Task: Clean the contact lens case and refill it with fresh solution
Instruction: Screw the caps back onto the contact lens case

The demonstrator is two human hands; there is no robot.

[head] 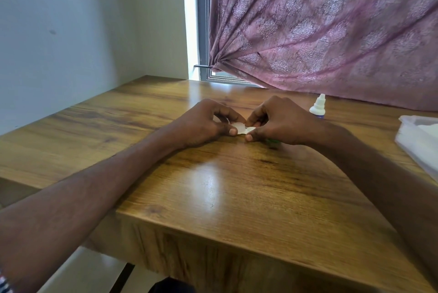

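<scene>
Lens case (243, 128), white, low on the wooden table (237, 186) near its middle, pinched from both sides. Left hand (206, 124) curled, thumb and fingers closed on the case's left end; right hand (279, 121) likewise closed on the right end. Dropper bottle (317, 107) stands upright just beyond the right hand. White tray (419, 140) at the table's right edge.

Bare forearms, striped wristband (5, 282)
</scene>
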